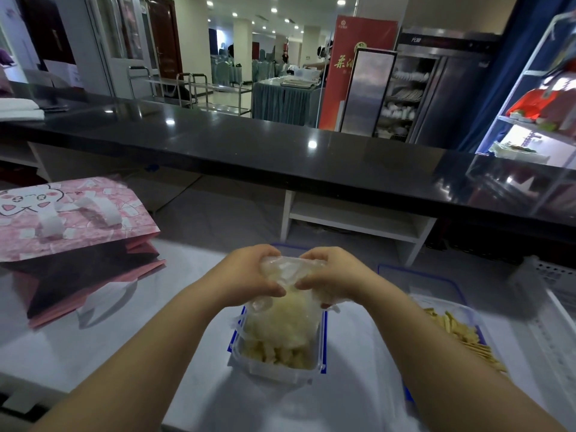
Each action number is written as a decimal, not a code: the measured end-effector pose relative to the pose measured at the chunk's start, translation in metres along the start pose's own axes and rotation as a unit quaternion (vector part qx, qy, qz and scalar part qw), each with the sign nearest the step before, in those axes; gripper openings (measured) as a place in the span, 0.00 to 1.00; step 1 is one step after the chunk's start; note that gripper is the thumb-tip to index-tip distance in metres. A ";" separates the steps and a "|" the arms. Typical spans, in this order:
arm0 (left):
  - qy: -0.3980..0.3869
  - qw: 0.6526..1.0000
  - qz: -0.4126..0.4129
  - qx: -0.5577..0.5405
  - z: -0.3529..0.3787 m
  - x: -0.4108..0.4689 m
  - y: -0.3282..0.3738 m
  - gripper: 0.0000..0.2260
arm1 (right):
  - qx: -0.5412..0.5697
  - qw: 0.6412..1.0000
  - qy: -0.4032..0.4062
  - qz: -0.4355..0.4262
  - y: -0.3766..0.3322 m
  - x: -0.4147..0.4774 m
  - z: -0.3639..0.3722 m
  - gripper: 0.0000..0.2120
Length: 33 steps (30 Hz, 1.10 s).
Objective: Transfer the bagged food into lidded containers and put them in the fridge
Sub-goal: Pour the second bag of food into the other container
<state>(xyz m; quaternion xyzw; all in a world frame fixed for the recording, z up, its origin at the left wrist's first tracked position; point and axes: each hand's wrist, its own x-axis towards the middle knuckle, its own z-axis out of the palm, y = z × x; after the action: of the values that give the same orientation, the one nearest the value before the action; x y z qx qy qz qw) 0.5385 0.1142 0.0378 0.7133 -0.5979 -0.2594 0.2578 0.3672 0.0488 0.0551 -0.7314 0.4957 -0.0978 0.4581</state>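
Both hands hold a clear plastic bag (285, 310) of pale yellow food upside down over a clear container (280, 367) on the white table. My left hand (252, 275) and my right hand (330, 279) pinch the bag's upper end, side by side. Food pieces lie in the container below the bag. The container rests on a blue-edged lid (324, 338). To the right stands a second container (448, 325) holding thin yellow strips, partly hidden by my right forearm.
A pink paper bag (71, 219) with white handles lies on its side at the left. A white perforated basket (551, 294) sits at the far right. A long black counter (249, 145) runs across behind the table, with an open glass-door fridge (536, 120) at the right.
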 end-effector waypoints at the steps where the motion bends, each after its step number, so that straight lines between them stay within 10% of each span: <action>1: 0.002 1.000 -0.004 -0.007 0.003 0.002 -0.003 0.32 | 0.016 1.000 -0.001 0.012 0.002 0.003 0.002 0.23; 5: 0.013 1.000 0.001 -0.016 0.012 0.007 -0.011 0.34 | 0.060 0.998 -0.016 0.031 0.008 0.011 0.001 0.32; 11: 0.008 1.000 -0.006 0.010 0.012 0.009 -0.016 0.21 | 0.049 0.998 -0.011 0.025 0.010 0.017 -0.004 0.11; 17: 0.050 0.994 -0.070 0.069 0.010 -0.001 -0.015 0.21 | -0.047 0.997 0.058 0.022 0.008 0.017 0.006 0.10; 24: 0.102 0.986 -0.048 -0.123 0.010 -0.002 -0.009 0.12 | 0.027 0.996 0.080 -0.021 0.013 0.018 0.009 0.13; 33: 0.002 0.976 -0.016 -0.218 0.018 -0.013 -0.019 0.38 | -0.005 0.996 0.082 -0.045 0.034 0.013 0.005 0.18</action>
<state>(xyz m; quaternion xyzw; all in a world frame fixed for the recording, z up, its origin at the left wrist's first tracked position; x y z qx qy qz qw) 0.5374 0.1286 0.0126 0.6501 -0.5151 -0.3863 0.4036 0.3548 0.0379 0.0222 -0.7449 0.4982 -0.1757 0.4074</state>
